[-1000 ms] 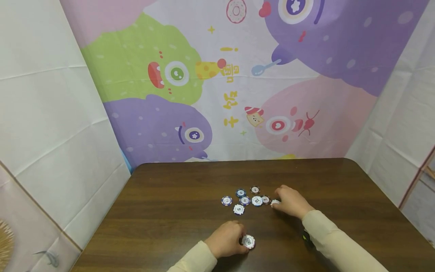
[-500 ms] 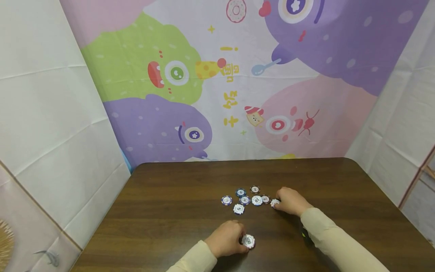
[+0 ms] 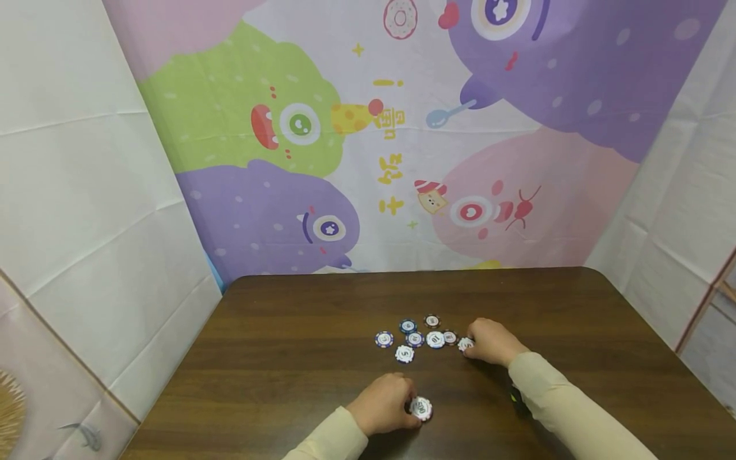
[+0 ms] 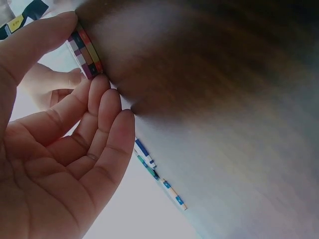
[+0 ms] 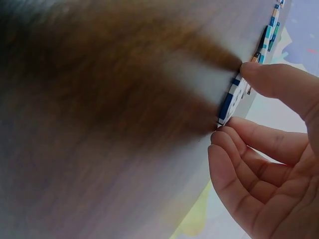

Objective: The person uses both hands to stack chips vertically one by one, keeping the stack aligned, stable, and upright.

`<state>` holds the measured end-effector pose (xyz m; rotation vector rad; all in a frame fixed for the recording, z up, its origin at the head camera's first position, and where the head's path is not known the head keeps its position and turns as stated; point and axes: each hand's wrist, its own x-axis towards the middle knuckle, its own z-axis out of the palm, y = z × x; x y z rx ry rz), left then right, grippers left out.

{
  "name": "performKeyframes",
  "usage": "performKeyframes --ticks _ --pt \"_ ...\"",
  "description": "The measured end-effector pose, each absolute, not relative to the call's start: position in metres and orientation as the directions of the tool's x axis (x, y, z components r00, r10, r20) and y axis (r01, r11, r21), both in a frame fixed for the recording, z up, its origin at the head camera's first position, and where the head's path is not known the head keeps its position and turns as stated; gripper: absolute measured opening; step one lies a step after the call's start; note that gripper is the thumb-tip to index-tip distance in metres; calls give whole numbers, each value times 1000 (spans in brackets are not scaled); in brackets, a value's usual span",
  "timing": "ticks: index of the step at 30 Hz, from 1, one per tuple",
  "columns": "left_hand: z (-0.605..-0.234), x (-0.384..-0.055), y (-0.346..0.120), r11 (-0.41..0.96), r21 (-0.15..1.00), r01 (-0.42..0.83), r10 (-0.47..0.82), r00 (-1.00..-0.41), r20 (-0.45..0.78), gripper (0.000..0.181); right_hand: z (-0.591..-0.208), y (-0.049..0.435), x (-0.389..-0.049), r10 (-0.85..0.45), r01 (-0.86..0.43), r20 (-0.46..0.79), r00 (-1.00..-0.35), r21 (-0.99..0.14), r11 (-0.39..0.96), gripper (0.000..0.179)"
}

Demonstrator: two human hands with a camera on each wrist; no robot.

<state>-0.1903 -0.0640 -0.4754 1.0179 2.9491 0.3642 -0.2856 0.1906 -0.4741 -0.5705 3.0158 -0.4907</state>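
Near the front of the table, my left hand (image 3: 384, 404) pinches a short stack of poker chips (image 3: 421, 409) topped by a white one. The left wrist view shows the colored edges of that stack (image 4: 85, 52) between thumb and fingertips. Farther back on the right, my right hand (image 3: 496, 340) pinches a white poker chip (image 3: 465, 345) by its rim. In the right wrist view this chip (image 5: 230, 99) has a dark blue and white edge and rests on the tabletop. Left of it lie a brown chip (image 3: 450, 338) and a white chip (image 3: 435, 340), partly overlapping.
More poker chips lie flat nearby: a white one (image 3: 405, 354), a blue-edged one (image 3: 384, 339), a dark blue one (image 3: 407, 326) and a black-edged one (image 3: 432, 321). The brown wooden table (image 3: 276, 358) meets a cartoon-printed cloth (image 3: 397, 236) behind.
The right hand has shifted very slightly, so more of the white chip's face shows. The left hand and its stack stay in place.
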Motion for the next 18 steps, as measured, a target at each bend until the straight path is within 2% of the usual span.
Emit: performKeyframes --ticks 18 --pt "-473 -189 -64 766 228 601 603 -795 66 27 -471 192 -283 -351 -326 -12 -936 -337 883 21"
